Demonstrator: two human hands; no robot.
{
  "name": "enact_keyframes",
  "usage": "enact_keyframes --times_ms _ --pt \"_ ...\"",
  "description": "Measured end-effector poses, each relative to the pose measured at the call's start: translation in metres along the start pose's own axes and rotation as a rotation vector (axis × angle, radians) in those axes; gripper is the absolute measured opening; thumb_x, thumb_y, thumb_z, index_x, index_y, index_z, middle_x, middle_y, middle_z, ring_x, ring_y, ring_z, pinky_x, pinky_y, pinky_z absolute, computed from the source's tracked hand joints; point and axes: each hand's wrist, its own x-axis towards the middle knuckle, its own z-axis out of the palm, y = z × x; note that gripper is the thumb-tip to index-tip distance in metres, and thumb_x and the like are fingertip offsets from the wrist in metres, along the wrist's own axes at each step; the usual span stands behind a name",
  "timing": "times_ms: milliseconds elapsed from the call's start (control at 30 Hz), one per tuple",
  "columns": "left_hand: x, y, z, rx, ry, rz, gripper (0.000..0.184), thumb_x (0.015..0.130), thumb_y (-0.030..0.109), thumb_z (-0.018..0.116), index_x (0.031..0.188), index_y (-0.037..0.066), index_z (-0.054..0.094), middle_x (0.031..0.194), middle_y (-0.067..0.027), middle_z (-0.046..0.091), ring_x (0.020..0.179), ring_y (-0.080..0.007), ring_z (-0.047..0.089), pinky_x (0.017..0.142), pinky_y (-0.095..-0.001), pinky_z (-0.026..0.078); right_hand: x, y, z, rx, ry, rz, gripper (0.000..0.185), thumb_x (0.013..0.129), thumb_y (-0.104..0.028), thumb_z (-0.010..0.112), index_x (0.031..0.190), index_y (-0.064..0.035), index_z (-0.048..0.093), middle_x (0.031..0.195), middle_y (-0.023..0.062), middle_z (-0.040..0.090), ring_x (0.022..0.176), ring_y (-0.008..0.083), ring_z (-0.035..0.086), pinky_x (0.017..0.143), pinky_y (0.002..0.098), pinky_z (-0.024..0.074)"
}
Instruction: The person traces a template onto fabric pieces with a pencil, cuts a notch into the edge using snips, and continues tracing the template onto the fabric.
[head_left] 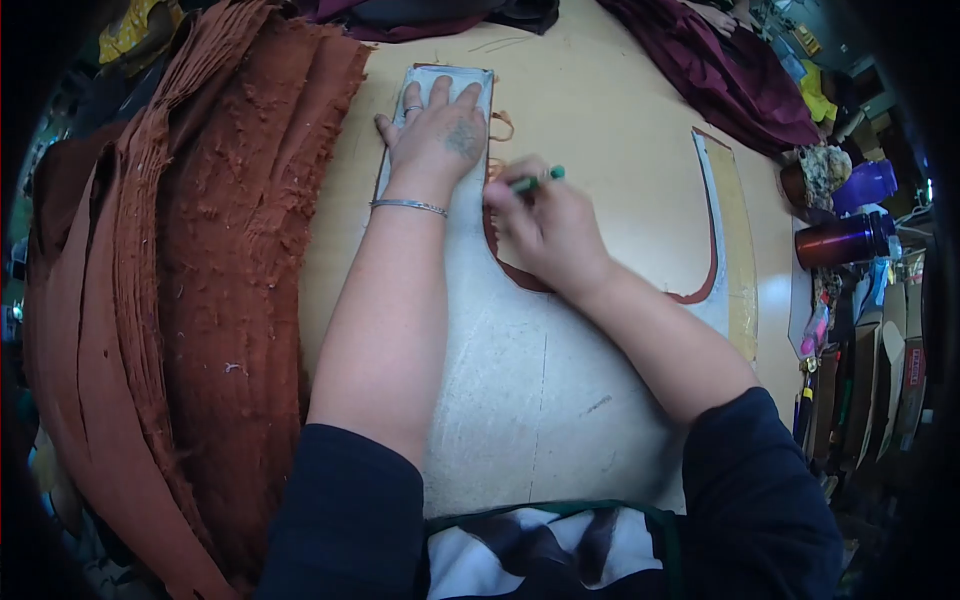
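My left hand (pixel 437 130) lies flat with fingers spread on the narrow upper arm of a large pale grey pattern template (pixel 490 400). In my right hand (pixel 552 225), slightly blurred, is a green pen (pixel 537 181), held by the inner edge of the template's U-shaped cutout. The pen's tip is hidden by my fingers. Rust-brown fabric (pixel 520 277) shows as a thin border under the template, around the curve and along its top. Small orange-brown scraps (pixel 502 125) lie just right of my left hand.
A tall heap of rust-brown cloth (pixel 235 250) lines the left side. Dark maroon cloth (pixel 720 75) lies at the upper right of the table (pixel 600 90). Along the right edge stand a purple bottle (pixel 842 240), a purple cup (pixel 866 187) and cardboard pieces (pixel 885 360).
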Motion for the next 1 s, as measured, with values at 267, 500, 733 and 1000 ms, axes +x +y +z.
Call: enact_keyframes --times_ms 267,500,733,1000 --pt "-0.003 -0.004 0.0 -0.007 0.124 0.018 0.037 0.086 0.033 0.043 0.121 0.023 0.049 0.133 -0.0044 0.037 0.125 -0.0239 0.03 0.096 -0.0612 0.023 -0.063 -0.016 -0.042 0.07 -0.134 0.022 0.015 0.082 -0.012 0.058 0.083 -0.0038 0.046 0.074 0.0095 0.054 0.065 0.0248 0.055 0.059 0.031 0.0452" --pt "0.007 -0.006 0.005 0.05 0.114 0.004 0.037 0.086 0.037 0.044 0.12 0.025 0.049 0.132 -0.0015 0.039 0.124 -0.0213 0.032 0.095 -0.0599 0.025 -0.088 0.001 -0.119 0.02 -0.119 0.333 0.016 0.086 -0.018 0.054 0.083 -0.0023 0.05 0.075 0.0083 0.055 0.07 0.0217 0.058 0.066 0.0311 0.0461" --pt "0.007 -0.004 0.005 0.073 0.075 -0.017 0.038 0.087 0.037 0.042 0.123 0.026 0.047 0.135 -0.0013 0.035 0.126 -0.0223 0.029 0.097 -0.0596 0.023 -0.115 0.028 -0.181 0.125 -0.029 0.53 0.014 0.088 -0.017 0.052 0.086 -0.0038 0.05 0.078 0.0054 0.058 0.072 0.0166 0.058 0.069 0.0301 0.0466" --pt "0.004 -0.002 0.001 0.034 0.049 -0.023 0.039 0.087 0.036 0.042 0.124 0.025 0.046 0.135 -0.0031 0.033 0.128 -0.0248 0.026 0.097 -0.061 0.022 -0.063 -0.008 -0.12 -0.086 -0.325 0.335 0.017 0.085 -0.019 0.054 0.084 -0.0033 0.05 0.07 0.0127 0.055 0.066 0.0257 0.058 0.063 0.0327 0.0448"
